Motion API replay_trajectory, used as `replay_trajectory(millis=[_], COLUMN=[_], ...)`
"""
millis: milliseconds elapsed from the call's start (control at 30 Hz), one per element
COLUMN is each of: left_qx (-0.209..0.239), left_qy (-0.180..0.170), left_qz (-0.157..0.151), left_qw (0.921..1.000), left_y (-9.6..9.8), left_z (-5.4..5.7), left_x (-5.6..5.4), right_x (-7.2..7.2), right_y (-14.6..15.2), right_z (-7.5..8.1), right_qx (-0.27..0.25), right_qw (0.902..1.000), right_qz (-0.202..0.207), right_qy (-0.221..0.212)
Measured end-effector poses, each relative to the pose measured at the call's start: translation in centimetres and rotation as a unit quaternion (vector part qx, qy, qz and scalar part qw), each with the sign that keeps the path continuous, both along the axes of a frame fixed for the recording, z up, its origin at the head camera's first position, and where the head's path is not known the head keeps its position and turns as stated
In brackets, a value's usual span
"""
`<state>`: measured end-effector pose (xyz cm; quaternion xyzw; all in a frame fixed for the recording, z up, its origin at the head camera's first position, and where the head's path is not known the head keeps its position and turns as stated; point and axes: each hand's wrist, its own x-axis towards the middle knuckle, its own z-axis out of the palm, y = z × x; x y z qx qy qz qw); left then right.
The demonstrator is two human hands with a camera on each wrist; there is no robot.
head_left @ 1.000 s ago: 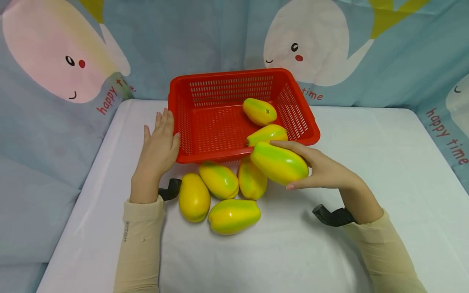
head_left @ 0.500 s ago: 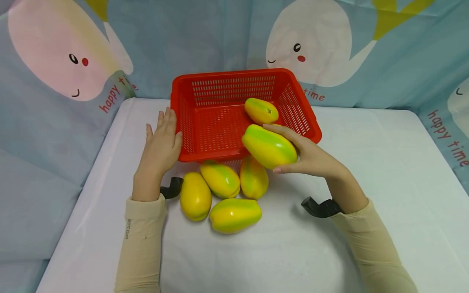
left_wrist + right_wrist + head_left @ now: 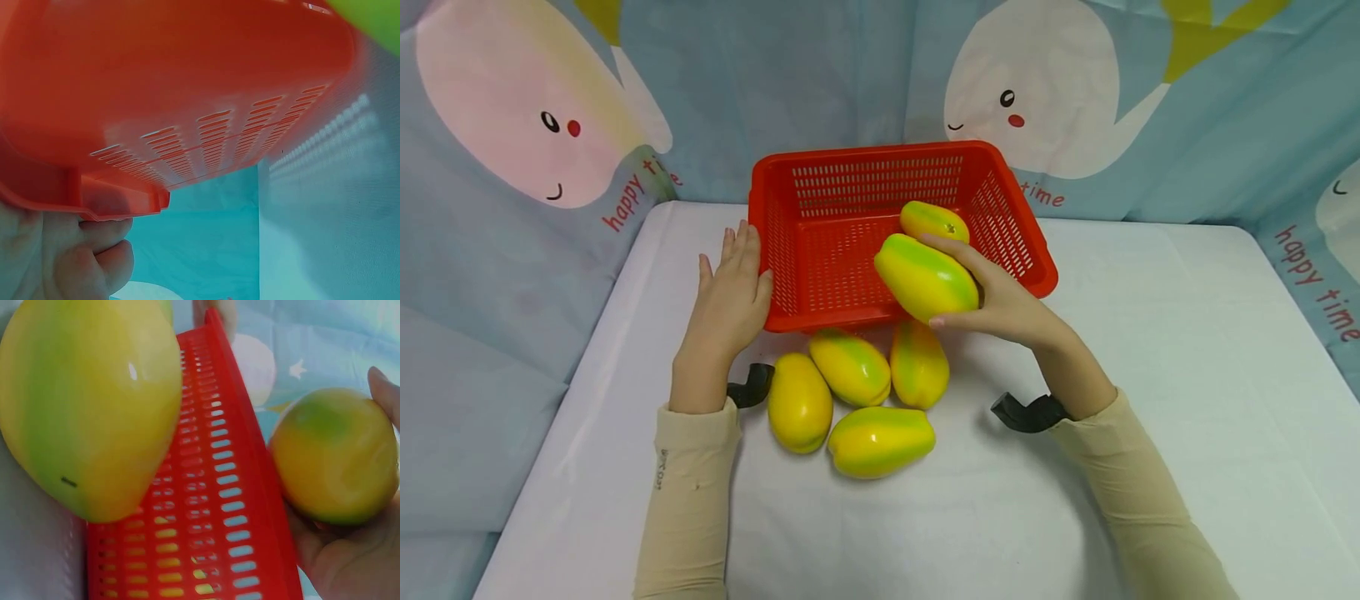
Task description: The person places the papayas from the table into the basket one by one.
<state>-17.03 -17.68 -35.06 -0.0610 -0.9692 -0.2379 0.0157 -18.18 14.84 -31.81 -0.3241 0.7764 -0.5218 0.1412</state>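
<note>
A yellow-green papaya (image 3: 927,278) is gripped in my right hand (image 3: 1011,304), thumb on the near side and fingers on the far side. It hangs over the front rim of the red basket (image 3: 831,321). In the right wrist view, the held papaya (image 3: 335,456) appears beyond the basket wall. Inside the basket, another papaya (image 3: 928,220) lies toward the right; the held one and my hand cover the spot in front of it. My left hand (image 3: 724,296) rests along the basket's left side with fingers extended. The left wrist view shows its fingers (image 3: 94,262) at the rim.
Several papayas lie on the white table before the basket: one upright at left (image 3: 801,404), one slanted (image 3: 850,368), one against the front wall (image 3: 919,367), one sideways nearest me (image 3: 882,442). A printed curtain (image 3: 850,75) hangs behind the basket.
My right hand has carried the papaya left and away from me, from the basket's front right over its front rim, now covering a papaya inside. My left hand stays at the basket's side.
</note>
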Motion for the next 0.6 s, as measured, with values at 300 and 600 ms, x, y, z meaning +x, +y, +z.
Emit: replay_trajectory(millis=[300,600], left_qx=[0.001,0.004], left_qy=[0.005,0.005], left_qz=[0.002,0.005], left_qw=[1.0,1.0], left_y=[0.0,0.0], left_z=[0.0,0.0], left_x=[0.1,0.0], right_x=[-0.7,-1.3], right_y=[-1.5,-2.7], right_z=[-0.4,-0.3], right_qx=[-0.008,0.01], right_qw=[0.9997,0.9974], right_qz=[-0.021,-0.069], right_qy=[0.013,-0.02])
